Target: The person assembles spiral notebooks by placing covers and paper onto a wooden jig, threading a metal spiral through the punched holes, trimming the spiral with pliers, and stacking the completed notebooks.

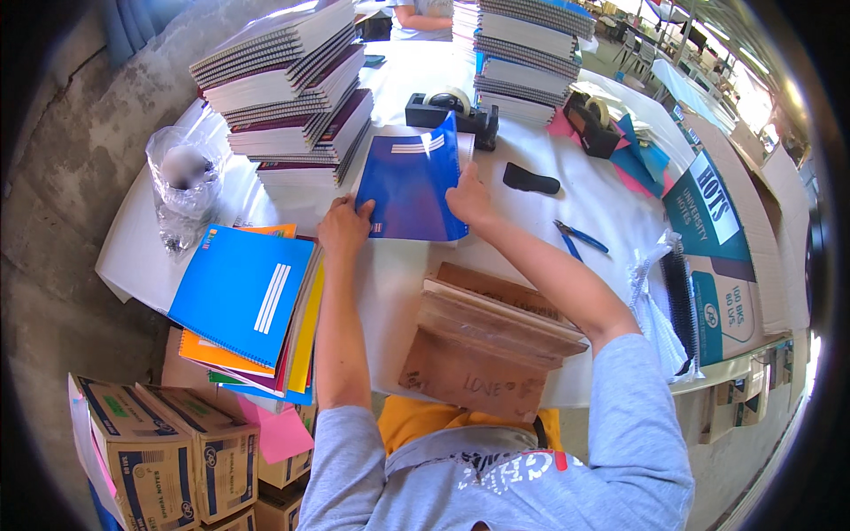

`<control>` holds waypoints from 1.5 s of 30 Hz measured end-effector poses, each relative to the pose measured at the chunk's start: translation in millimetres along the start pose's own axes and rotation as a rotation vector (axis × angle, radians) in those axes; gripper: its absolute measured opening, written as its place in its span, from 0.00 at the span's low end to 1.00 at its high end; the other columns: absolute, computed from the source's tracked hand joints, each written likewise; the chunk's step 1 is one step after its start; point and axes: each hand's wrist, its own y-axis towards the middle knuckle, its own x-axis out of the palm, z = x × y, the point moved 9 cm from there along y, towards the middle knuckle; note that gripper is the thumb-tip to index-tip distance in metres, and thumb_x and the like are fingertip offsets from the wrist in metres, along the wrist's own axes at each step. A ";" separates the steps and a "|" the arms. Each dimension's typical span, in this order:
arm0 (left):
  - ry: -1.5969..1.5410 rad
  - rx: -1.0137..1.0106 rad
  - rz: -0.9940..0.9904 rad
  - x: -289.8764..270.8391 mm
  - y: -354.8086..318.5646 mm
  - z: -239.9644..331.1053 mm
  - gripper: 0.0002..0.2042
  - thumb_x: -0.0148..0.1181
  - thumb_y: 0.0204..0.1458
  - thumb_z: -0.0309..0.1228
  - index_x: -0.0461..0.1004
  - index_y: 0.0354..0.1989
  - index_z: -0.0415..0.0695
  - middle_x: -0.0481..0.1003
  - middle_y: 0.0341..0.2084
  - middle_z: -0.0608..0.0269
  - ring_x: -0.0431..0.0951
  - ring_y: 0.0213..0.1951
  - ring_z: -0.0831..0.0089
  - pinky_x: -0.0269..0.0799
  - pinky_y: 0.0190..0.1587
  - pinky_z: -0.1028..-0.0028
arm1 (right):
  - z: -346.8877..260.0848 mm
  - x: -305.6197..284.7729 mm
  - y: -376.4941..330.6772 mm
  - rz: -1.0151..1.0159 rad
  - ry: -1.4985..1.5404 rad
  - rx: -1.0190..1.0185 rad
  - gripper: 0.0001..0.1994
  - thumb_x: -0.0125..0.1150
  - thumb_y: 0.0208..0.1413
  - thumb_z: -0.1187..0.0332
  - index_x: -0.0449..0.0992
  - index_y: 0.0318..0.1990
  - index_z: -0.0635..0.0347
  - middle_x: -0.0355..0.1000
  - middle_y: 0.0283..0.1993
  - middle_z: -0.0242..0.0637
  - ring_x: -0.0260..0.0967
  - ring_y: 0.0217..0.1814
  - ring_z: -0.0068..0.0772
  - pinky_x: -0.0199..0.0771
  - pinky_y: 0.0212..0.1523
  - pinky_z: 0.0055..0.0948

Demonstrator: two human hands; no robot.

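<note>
A blue notebook cover [407,190] with white label lines lies over white sheets in front of me, its upper right corner curling up. My left hand [345,226] grips its lower left corner, thumb on top. At the right edge, my right hand [471,196] has its fingers closed on the cover. A brown wooden stand [482,341] is between my forearms, near my body. Left of my left forearm lies a pile of spiral notebooks, topped by a light blue one [243,288]. Pliers with blue handles [580,237] rest right of my right hand.
Tall notebook stacks [292,97] [529,62] stand at the back. Two tape dispensers [452,119] [591,124], a black object [531,180] and a plastic bag [186,177] share the white table. Cardboard boxes [735,248] [159,451] flank it. A person [421,19] is across the table.
</note>
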 end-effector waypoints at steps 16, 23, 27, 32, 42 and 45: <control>0.033 0.019 0.001 -3.1 0.7 1.7 0.23 0.52 0.51 0.49 0.73 0.48 0.44 0.72 0.46 0.56 0.74 0.44 0.56 0.70 0.45 0.61 | -24.0 18.1 -11.7 -0.042 -0.046 -0.209 0.26 0.47 0.43 0.77 0.51 0.52 0.74 0.54 0.55 0.69 0.50 0.61 0.66 0.49 0.62 0.47; 0.033 0.025 -0.025 -4.5 -0.6 3.8 0.24 0.51 0.51 0.49 0.71 0.49 0.43 0.71 0.47 0.55 0.74 0.45 0.56 0.69 0.46 0.61 | -11.1 4.9 -6.1 0.029 0.027 -0.135 0.24 0.46 0.42 0.77 0.52 0.50 0.77 0.59 0.50 0.68 0.56 0.56 0.64 0.53 0.59 0.47; 0.040 0.020 -0.037 -2.7 0.6 4.4 0.24 0.51 0.51 0.49 0.71 0.49 0.44 0.71 0.47 0.56 0.74 0.46 0.56 0.69 0.47 0.61 | -8.2 4.2 -7.5 0.017 0.044 -0.081 0.21 0.46 0.43 0.77 0.54 0.48 0.73 0.62 0.47 0.64 0.58 0.54 0.62 0.53 0.59 0.45; 0.043 0.019 -0.041 -0.1 2.0 4.7 0.24 0.51 0.51 0.49 0.71 0.49 0.43 0.71 0.47 0.56 0.74 0.46 0.56 0.69 0.47 0.60 | -18.9 -0.3 -16.4 0.121 -0.187 -0.226 0.20 0.46 0.43 0.77 0.54 0.47 0.71 0.63 0.47 0.62 0.58 0.54 0.63 0.57 0.56 0.44; 0.020 0.022 -0.022 -1.0 2.4 0.0 0.24 0.52 0.50 0.50 0.72 0.49 0.45 0.71 0.48 0.58 0.74 0.46 0.58 0.68 0.48 0.61 | -16.3 -9.8 -10.5 0.205 0.071 -0.207 0.18 0.48 0.39 0.79 0.58 0.42 0.68 0.64 0.39 0.56 0.62 0.45 0.55 0.63 0.45 0.43; 0.048 0.019 -0.031 0.2 2.7 -3.6 0.24 0.52 0.50 0.50 0.72 0.49 0.44 0.71 0.48 0.58 0.73 0.46 0.58 0.68 0.47 0.61 | -14.4 -2.8 -11.6 0.061 0.083 -0.098 0.19 0.50 0.45 0.74 0.57 0.46 0.65 0.65 0.45 0.57 0.64 0.49 0.55 0.63 0.49 0.44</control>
